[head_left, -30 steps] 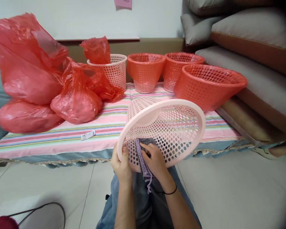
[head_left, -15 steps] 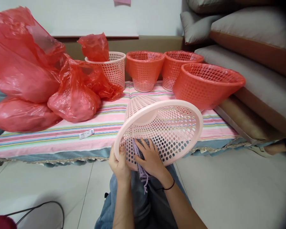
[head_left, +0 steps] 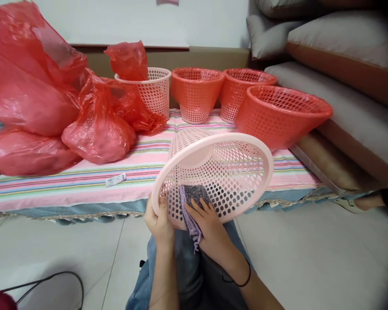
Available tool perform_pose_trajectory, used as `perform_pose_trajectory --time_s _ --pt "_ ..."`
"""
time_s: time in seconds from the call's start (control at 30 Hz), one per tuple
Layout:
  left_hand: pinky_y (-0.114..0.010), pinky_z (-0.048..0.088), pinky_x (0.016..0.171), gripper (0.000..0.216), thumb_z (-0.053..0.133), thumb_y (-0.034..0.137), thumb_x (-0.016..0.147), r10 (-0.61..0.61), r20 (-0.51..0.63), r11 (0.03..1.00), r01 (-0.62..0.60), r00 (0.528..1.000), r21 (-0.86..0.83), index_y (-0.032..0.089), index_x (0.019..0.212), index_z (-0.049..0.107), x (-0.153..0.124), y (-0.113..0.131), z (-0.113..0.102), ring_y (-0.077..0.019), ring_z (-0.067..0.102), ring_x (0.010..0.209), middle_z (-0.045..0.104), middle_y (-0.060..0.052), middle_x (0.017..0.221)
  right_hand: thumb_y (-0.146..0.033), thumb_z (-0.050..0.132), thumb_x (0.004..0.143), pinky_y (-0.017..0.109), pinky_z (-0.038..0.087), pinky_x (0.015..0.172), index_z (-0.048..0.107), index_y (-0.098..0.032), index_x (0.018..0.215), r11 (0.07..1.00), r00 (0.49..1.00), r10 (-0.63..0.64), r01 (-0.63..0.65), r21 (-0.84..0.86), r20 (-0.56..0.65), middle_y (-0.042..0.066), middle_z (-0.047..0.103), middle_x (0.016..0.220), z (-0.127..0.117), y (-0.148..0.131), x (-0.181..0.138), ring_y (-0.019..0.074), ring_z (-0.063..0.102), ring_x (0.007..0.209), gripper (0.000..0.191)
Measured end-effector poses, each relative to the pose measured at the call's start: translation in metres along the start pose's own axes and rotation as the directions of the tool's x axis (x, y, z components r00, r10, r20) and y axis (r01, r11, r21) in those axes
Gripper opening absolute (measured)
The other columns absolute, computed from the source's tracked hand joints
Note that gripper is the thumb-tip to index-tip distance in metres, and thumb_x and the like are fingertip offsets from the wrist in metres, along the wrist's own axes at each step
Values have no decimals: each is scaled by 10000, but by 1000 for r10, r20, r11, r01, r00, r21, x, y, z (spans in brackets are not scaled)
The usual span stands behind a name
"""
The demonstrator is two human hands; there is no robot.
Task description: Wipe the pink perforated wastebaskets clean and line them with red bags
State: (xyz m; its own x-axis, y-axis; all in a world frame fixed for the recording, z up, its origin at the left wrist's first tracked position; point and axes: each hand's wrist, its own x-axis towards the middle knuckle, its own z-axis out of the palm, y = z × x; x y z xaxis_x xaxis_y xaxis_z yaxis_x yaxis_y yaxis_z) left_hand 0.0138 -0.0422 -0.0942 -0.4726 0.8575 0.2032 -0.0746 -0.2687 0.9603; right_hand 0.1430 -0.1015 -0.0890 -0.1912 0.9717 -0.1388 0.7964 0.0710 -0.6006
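A pale pink plastic mesh basket (head_left: 213,140) lies tilted on its side over my lap, its wide mouth towards me. My left hand (head_left: 160,221) grips the rim at its lower left, thumb inside and fingers outside. Inside the mouth, a folded grey and purple cloth (head_left: 195,193) rests on the lower mesh wall. My right hand (head_left: 210,224) holds this cloth against the wall with the fingers laid over it. Its thumb is hidden. Loose purple edges of the cloth hang near the rim.
Behind stand red-bagged baskets (head_left: 197,92) and a pink basket (head_left: 155,92) with red plastic in it. Filled red bags (head_left: 98,137) occupy the left of the striped cloth (head_left: 84,185), near a small white label (head_left: 115,180). Stacked cushions (head_left: 342,99) rise on the right. A person's foot (head_left: 352,204) shows there.
My right hand has slid down and slightly right, towards the rim, uncovering more of the grey cloth. My left hand keeps its grip on the rim.
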Motion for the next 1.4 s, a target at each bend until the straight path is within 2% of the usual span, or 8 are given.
perform_pose_trajectory --time_s 0.23,0.47,0.57,0.7,0.83,1.07,1.2,1.4 --pt "-446 535 1002 522 679 568 845 9 5 1000 -9 1000 -9 154 1161 718 7 -6 -9 -308 687 1133 740 -137 1156 -291 584 913 513 402 1182 594 -261 1423 769 987 -35 128 627 -158 53 611 1447 -35 34 11 261 564 1349 511" --pt "-377 560 886 379 702 499 841 70 118 983 -89 991 159 183 1046 747 11 -3 -20 -267 713 989 757 -88 1020 -199 488 907 437 345 1217 505 -124 1491 883 852 -42 276 380 -523 115 531 1521 -75 37 95 251 499 1403 589" --pt "-329 549 809 320 707 479 845 84 215 952 -142 973 271 190 972 763 14 2 -27 -243 712 907 760 -66 935 -77 436 873 461 240 1252 502 -127 1494 982 902 -158 187 34 -403 129 453 1580 -64 35 134 270 373 1483 627" --pt "-328 541 761 363 666 529 861 47 295 931 -149 954 334 187 932 765 19 7 -34 -246 709 840 759 -63 876 -144 574 865 518 210 1230 461 -94 1514 955 984 -159 133 -265 -80 207 366 1614 -31 36 162 367 297 1501 660" --pt "-370 539 861 421 669 545 858 23 208 908 -107 978 405 197 1086 728 26 11 -38 -272 705 950 754 -73 986 -276 678 835 456 359 1141 234 -20 1594 966 989 -110 82 -245 -102 266 512 1473 -15 39 166 363 507 1330 916" --pt "-421 491 1065 412 705 429 868 83 119 979 -104 989 177 190 1204 715 25 8 -28 -283 667 1169 730 -105 1196 -400 651 889 550 158 1239 504 -144 1499 951 989 -126 97 -294 -81 172 302 1653 -10 47 172 420 199 1528 678" --pt "-451 494 1077 398 701 421 880 36 79 997 -41 996 62 164 1181 737 20 3 -21 -302 670 1181 744 -112 1173 -355 545 965 582 188 1230 520 -205 1495 968 995 -93 81 -237 -41 131 372 1625 -9 46 168 387 259 1521 552" --pt "-443 493 1088 381 728 401 862 15 18 1000 -15 1000 20 159 1155 751 17 -1 -21 -301 671 1192 753 -108 1149 -249 548 954 575 225 1246 552 -227 1469 975 978 -208 206 -86 -7 92 435 1591 -5 36 95 353 275 1526 516"
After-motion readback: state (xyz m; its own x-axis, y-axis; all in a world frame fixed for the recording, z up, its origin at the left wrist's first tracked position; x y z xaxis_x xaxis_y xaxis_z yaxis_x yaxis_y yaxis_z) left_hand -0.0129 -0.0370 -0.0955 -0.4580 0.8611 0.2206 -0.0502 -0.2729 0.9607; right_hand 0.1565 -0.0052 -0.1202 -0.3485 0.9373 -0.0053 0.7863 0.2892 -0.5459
